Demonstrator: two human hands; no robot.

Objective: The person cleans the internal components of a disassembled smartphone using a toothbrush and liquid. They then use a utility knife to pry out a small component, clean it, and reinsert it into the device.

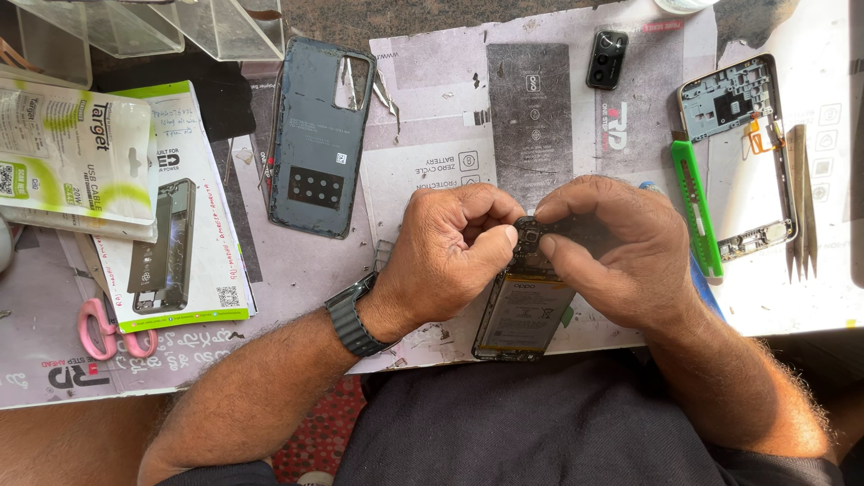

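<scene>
Hands pinch top of opened phone [525, 310] on surface [297, 279]: left hand [447, 255] & right hand [612, 247] both clamped on it; back cover [317, 135] lies nearby.

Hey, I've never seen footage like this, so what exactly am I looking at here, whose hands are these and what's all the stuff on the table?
There is no machine here: one camera on a person's head looks down at their own two bare hands. The left hand, with a dark wristwatch, and the right hand pinch the top end of an opened phone whose battery shows. On the paper-covered table lie a grey-blue phone back cover, a small black camera lens piece, a bare phone frame, a green tool, metal tweezers, pink-handled scissors and packaged accessories. The hands hide what the fingertips grip.
</scene>
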